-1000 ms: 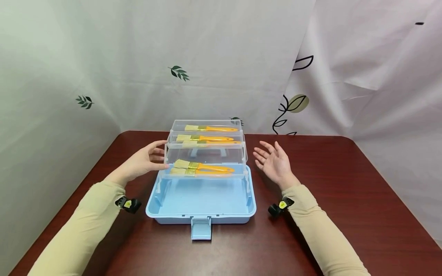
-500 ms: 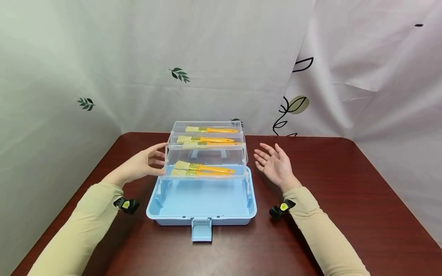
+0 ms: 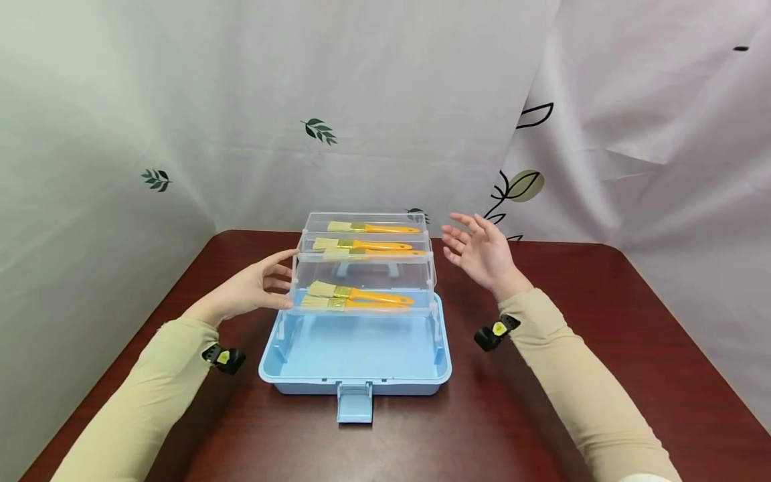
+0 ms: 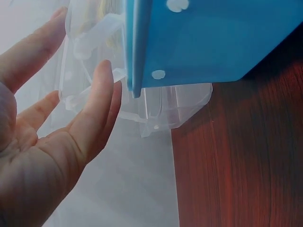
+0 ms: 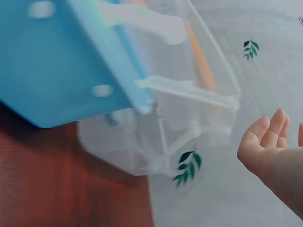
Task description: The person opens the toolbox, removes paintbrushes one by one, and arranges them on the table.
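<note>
A light blue storage box point(image 3: 361, 355) stands unlatched in the middle of the table. Clear stepped trays point(image 3: 365, 271) rise over its back part, with paintbrushes point(image 3: 361, 295) with orange handles lying on each level. My left hand point(image 3: 249, 286) is at the trays' left side, thumb and index fingertip at the edge, the other fingers loosely bent. In the left wrist view that hand point(image 4: 61, 123) is spread beside the clear plastic; whether it presses is unclear. Right of the trays, my right hand point(image 3: 482, 253) is raised in the air with relaxed fingers, holding nothing.
The dark red wooden table point(image 3: 572, 348) extends on both sides of the box. A pale cloth backdrop point(image 3: 385, 120) with leaf prints hangs behind it. The box's front latch point(image 3: 355, 404) hangs down toward the table's near side. A clear lid rests behind the box in the wrist views.
My right hand has risen and moved slightly away from the table. The left hand's thumb has slid a little outward along the tray edge. Trays and paintbrushes keep their places.
</note>
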Tool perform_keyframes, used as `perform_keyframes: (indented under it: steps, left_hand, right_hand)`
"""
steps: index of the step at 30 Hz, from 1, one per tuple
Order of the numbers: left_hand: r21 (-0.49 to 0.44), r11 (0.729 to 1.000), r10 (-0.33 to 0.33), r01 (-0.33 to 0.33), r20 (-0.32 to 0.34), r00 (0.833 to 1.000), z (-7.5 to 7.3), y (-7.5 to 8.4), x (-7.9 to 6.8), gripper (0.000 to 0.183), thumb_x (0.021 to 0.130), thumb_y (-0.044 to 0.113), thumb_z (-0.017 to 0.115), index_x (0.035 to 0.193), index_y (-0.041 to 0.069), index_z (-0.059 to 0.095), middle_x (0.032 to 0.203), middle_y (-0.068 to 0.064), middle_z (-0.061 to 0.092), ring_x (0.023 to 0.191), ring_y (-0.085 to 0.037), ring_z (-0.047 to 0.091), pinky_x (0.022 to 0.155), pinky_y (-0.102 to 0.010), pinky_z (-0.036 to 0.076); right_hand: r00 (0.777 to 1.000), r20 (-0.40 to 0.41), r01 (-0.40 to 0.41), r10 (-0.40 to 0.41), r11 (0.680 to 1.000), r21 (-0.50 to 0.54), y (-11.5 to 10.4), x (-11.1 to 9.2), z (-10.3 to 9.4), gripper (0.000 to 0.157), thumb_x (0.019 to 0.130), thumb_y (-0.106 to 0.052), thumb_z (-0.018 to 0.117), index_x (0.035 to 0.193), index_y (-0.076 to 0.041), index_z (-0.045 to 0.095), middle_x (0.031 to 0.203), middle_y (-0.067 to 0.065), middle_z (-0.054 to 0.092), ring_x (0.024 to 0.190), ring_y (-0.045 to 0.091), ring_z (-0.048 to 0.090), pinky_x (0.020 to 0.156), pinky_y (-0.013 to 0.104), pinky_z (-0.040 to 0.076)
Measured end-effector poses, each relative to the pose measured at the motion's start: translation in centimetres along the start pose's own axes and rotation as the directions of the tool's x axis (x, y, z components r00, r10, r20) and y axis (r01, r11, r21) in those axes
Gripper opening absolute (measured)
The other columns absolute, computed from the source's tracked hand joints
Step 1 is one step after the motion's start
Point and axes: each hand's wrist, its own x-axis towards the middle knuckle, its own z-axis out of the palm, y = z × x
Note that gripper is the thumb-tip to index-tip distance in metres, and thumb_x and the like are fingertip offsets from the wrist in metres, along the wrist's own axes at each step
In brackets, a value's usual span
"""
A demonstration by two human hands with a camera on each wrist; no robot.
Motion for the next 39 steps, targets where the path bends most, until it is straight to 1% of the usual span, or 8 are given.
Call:
perform_keyframes:
  steps: [7, 11, 14, 18, 22, 24, 28, 39]
  left_hand:
    - [0.005, 1.0, 0.006, -0.006, -0.002, 1.0, 0.0, -0.2, 0.1, 0.1, 0.076, 0.014, 0.079, 0.152, 0.018, 0.014, 0.133, -0.025, 0.041, 0.114, -0.038, 0.053, 0.087, -0.041, 0.054]
    - [0.004, 1.0, 0.003, -0.002, -0.002, 1.0, 0.0, -0.3, 0.1, 0.1, 0.076, 0.012, 0.079, 0.153, 0.018, 0.013, 0.133, -0.025, 0.04, 0.113, -0.037, 0.053, 0.086, -0.04, 0.054]
    - [0.003, 1.0, 0.003, -0.003, -0.006, 1.0, 0.0, -0.4, 0.1, 0.1, 0.077, 0.011, 0.078, 0.153, 0.018, 0.013, 0.133, -0.025, 0.041, 0.112, -0.037, 0.054, 0.086, -0.04, 0.054]
    - [0.009, 1.0, 0.005, -0.005, -0.016, 1.0, 0.1, -0.5, 0.1, 0.1, 0.076, 0.013, 0.079, 0.152, 0.018, 0.015, 0.133, -0.024, 0.042, 0.112, -0.037, 0.054, 0.087, -0.04, 0.054]
    - [0.012, 1.0, -0.002, 0.002, -0.018, 1.0, 0.1, -0.6, 0.2, 0.1, 0.075, 0.015, 0.08, 0.152, 0.019, 0.016, 0.132, -0.023, 0.042, 0.112, -0.037, 0.054, 0.086, -0.041, 0.054]
    - [0.007, 1.0, -0.005, 0.005, -0.017, 1.0, 0.1, -0.6, 0.2, 0.1, 0.075, 0.015, 0.08, 0.152, 0.019, 0.016, 0.132, -0.023, 0.042, 0.112, -0.037, 0.054, 0.087, -0.041, 0.054]
    - [0.018, 1.0, 0.0, 0.001, -0.024, 1.0, 0.1, -0.6, 0.3, 0.1, 0.075, 0.016, 0.08, 0.152, 0.02, 0.016, 0.132, -0.023, 0.043, 0.113, -0.037, 0.053, 0.086, -0.041, 0.054]
    - [0.044, 0.999, 0.002, -0.001, -0.027, 1.0, 0.5, -0.7, 0.0, 0.099, 0.076, 0.018, 0.08, 0.152, 0.021, 0.016, 0.131, -0.022, 0.044, 0.114, -0.037, 0.053, 0.086, -0.041, 0.054]
  right_hand:
    - [1.0, 0.014, -0.011, 0.014, 0.986, -0.165, -1.4, 3.1, 2.2, 0.033, 0.103, -0.037, 0.026, 0.122, -0.017, 0.043, 0.107, 0.002, 0.051, 0.102, 0.017, 0.046, 0.087, 0.032, 0.037]
    - [0.999, 0.006, -0.032, 0.038, 0.915, -0.402, -1.7, 5.0, 3.3, 0.037, 0.103, -0.033, 0.028, 0.131, -0.014, 0.04, 0.109, 0.004, 0.049, 0.102, 0.018, 0.047, 0.096, 0.038, 0.035]
    - [0.998, 0.0, -0.043, 0.056, 0.775, -0.63, -2.0, 6.3, 4.1, 0.045, 0.102, -0.034, 0.032, 0.139, -0.008, 0.035, 0.114, 0.008, 0.047, 0.107, 0.022, 0.048, 0.103, 0.044, 0.034]
    - [0.996, -0.005, -0.049, 0.088, 0.513, -0.857, -2.1, 7.7, 4.9, 0.047, 0.101, -0.037, 0.038, 0.138, -0.008, 0.038, 0.123, 0.013, 0.047, 0.112, 0.029, 0.047, 0.101, 0.049, 0.037]
    - [0.988, 0.007, -0.035, 0.155, 0.268, -0.963, -1.8, 8.9, 5.2, 0.047, 0.1, -0.04, 0.043, 0.139, -0.014, 0.04, 0.137, 0.012, 0.045, 0.121, 0.03, 0.047, 0.099, 0.047, 0.04]
    - [0.982, 0.012, -0.022, 0.187, 0.18, -0.983, -1.6, 9.3, 5.2, 0.048, 0.099, -0.04, 0.045, 0.139, -0.016, 0.04, 0.141, 0.012, 0.044, 0.124, 0.03, 0.046, 0.099, 0.046, 0.041]
    - [0.977, 0.042, 0.027, 0.207, 0.075, -0.997, -1.0, 10.1, 5.1, 0.046, 0.098, -0.035, 0.049, 0.139, -0.015, 0.041, 0.137, 0.016, 0.048, 0.123, 0.031, 0.048, 0.098, 0.046, 0.043]
    - [0.97, 0.126, 0.142, 0.207, -0.065, -0.988, 0.4, 11.5, 4.1, 0.039, 0.096, -0.011, 0.05, 0.135, -0.007, 0.047, 0.126, 0.019, 0.055, 0.115, 0.032, 0.054, 0.094, 0.043, 0.046]
